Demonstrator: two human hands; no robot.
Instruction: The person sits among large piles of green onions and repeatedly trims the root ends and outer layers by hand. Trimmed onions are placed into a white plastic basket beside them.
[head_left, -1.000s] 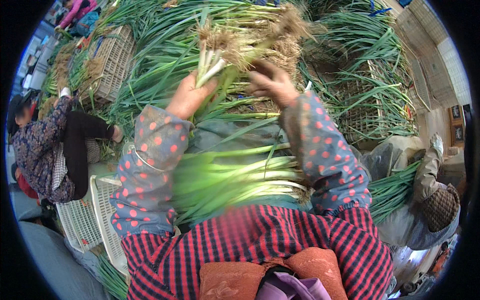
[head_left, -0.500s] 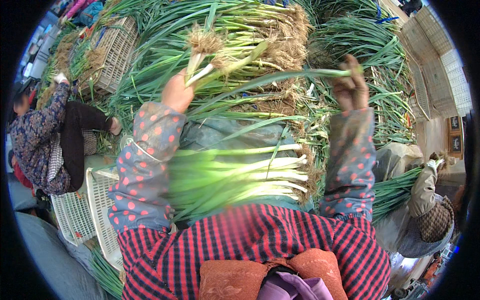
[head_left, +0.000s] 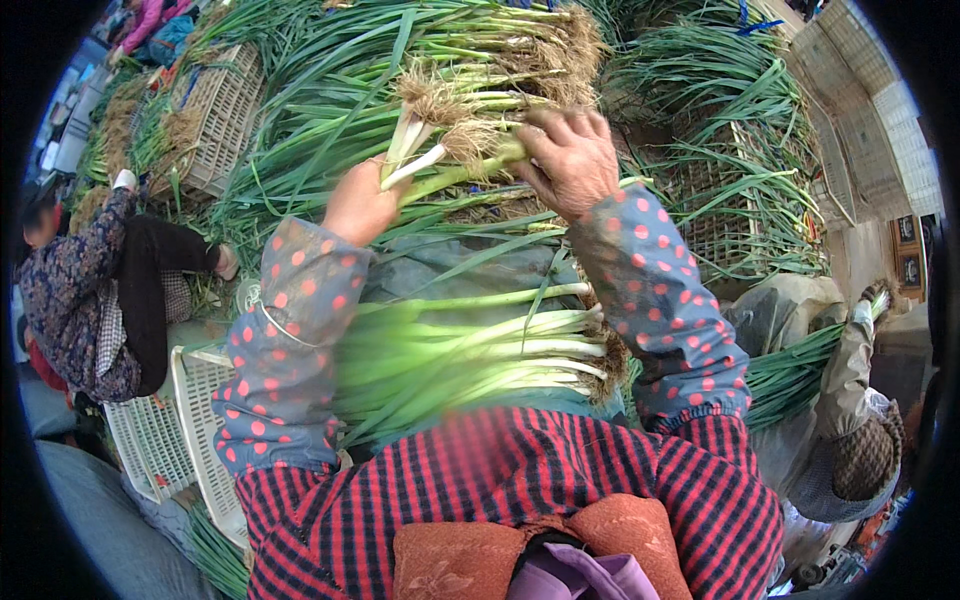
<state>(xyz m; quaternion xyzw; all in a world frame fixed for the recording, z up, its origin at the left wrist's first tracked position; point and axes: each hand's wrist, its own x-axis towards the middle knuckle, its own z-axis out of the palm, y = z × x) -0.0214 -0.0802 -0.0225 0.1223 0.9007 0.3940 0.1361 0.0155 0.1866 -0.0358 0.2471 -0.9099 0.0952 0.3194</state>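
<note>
My left hand is closed round a few green onions, their white ends and brown roots pointing up and away from me. My right hand has its fingers closed on the end of a yellowish-green outer leaf, which runs from beside the left hand's onions. Nearer me, a row of cleaner green onions lies with white stalks and roots to the right. Beyond my hands is a large heap of unpeeled green onions with soil-brown roots.
A white plastic crate stands at my left, near a seated person. Another crate holds onions farther back. At the right are more leafy onions and another person's sleeve beside a bundle.
My right hand has moved left from the far right, and the long leaf strip it held is no longer in it. It now grips a leaf near my left hand's onions.
</note>
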